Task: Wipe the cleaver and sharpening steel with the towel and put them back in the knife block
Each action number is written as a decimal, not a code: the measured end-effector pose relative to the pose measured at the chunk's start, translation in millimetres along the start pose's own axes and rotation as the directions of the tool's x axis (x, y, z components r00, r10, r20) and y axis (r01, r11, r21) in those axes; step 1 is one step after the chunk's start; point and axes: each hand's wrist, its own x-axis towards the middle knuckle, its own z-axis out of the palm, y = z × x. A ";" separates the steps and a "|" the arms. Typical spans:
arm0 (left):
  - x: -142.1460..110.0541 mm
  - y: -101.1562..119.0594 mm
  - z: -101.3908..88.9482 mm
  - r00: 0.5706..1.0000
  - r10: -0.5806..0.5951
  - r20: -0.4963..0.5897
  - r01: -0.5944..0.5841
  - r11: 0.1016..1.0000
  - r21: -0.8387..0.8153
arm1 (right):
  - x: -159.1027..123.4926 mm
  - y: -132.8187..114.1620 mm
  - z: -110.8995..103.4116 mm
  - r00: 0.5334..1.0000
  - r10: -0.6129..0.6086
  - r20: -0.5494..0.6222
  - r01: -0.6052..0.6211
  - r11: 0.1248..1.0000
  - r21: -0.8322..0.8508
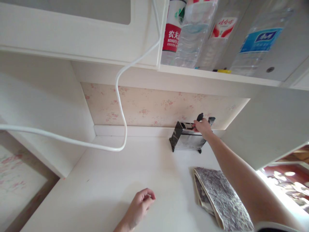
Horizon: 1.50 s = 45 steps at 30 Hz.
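Note:
My right hand (204,127) reaches to the back of the white desk (116,180) and is closed on the top of a shiny metal toaster (187,138) standing against the flowered back wall. A black lever sticks up just beside my fingers. My left hand (141,204) rests on the desk near the front, its fingers curled in loosely with nothing in them. A folded grey patterned cloth (220,198) lies on the desk under my right forearm.
A white cable (120,96) hangs down from the upper shelf and loops over the desk's left rear. Several plastic water bottles (193,32) stand on the shelf above. White side panels close the desk's nook left and right.

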 end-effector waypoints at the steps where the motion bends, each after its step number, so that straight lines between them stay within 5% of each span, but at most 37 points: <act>1: 0.6 -1.0 -0.2 1.000 0.002 0.003 -0.002 1.000 -0.003 | -0.6 -1.3 -0.3 1.000 -0.006 0.006 0.006 1.000 0.010; 6: 3.5 -4.0 -1.8 1.000 0.010 0.025 -0.009 1.000 -0.025 | -2.6 -16.2 -9.3 0.997 -0.066 0.029 0.064 0.995 0.078; 15: 2.1 -2.8 -0.7 1.000 -0.005 0.009 0.006 1.000 -0.018 | -6.3 -61.3 -63.2 0.967 -0.250 -0.041 0.253 0.956 0.148; 34: 0.3 3.8 -3.5 0.998 0.017 0.053 -0.012 0.996 -0.086 | -7.5 -82.8 -101.9 0.945 -0.287 -0.155 0.326 0.840 0.435; 40: -1.0 6.5 -1.4 1.000 0.004 0.029 -0.002 0.999 -0.046 | -45.0 -69.2 -111.9 0.905 -0.398 -0.153 0.410 0.716 0.565; 45: -9.2 14.8 3.0 0.998 -0.001 0.061 0.006 0.996 -0.088 | -114.1 -56.7 -112.4 0.819 -0.532 -0.215 0.573 0.743 0.346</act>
